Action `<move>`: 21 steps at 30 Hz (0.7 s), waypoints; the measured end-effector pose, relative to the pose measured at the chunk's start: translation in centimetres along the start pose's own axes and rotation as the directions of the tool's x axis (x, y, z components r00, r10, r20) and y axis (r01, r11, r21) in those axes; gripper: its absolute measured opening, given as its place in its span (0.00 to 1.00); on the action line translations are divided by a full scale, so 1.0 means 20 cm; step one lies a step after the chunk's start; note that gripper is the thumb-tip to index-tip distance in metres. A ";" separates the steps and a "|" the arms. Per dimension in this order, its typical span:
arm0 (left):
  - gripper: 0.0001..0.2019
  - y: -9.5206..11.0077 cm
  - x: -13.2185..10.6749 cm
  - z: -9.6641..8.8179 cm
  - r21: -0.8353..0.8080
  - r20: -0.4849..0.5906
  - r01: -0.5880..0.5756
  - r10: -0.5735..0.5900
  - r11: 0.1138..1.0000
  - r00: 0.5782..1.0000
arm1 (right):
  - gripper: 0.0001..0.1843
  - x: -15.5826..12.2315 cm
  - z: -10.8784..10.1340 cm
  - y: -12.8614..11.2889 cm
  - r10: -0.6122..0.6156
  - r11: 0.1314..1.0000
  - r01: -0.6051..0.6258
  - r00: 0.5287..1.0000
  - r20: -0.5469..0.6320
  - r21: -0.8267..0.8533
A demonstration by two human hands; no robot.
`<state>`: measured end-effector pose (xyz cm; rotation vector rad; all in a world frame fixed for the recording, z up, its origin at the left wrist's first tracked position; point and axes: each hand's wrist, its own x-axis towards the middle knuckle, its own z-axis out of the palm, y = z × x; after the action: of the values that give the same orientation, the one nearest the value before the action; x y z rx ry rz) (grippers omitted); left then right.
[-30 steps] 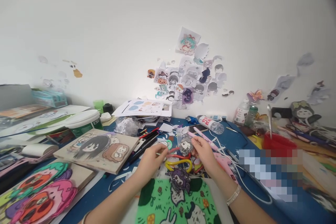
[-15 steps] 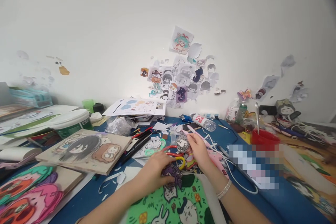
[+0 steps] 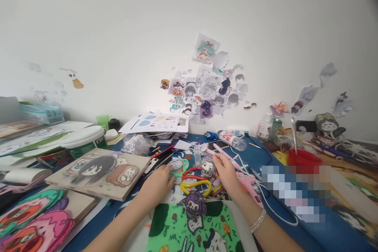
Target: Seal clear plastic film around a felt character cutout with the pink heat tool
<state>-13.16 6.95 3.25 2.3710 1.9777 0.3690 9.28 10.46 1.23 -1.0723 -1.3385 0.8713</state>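
My right hand (image 3: 226,171) pinches the edge of a small grey-haired cartoon cutout (image 3: 208,166). My left hand (image 3: 158,185) reaches over the clutter, fingers loosely bent and thumb apart, beside a mint-green loop (image 3: 185,164) and a white oval drawing (image 3: 176,164). Its fingertips are partly hidden. Between the hands lie red loop handles (image 3: 193,171) and yellow ones (image 3: 196,186), perhaps of scissors. Just below them, a purple cartoon cutout (image 3: 193,203) rests at the top of a green board painted with animals (image 3: 174,228).
Painted boards (image 3: 100,171) and a lidded white tub (image 3: 82,136) stand on the left. A water bottle (image 3: 232,140) lies at the back. On the right are white cables (image 3: 274,208), a pink tool (image 3: 249,185) and a red cup (image 3: 304,161) with a spoon. Paper cutouts cover the wall.
My left hand has let go of the purple cutout and moved left, leaving it on the green board. My right hand keeps the grey-haired cutout. The view has shifted slightly.
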 end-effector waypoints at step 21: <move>0.24 0.03 0.04 0.03 0.171 0.008 -0.043 0.043 0.984 0.999 | 0.21 -0.01 0.04 0.06 0.028 0.998 -0.033 0.996 0.086 0.062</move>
<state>-12.27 7.71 2.88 2.5162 2.0365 0.2028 8.56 10.70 -0.02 -1.0186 -1.3584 0.9853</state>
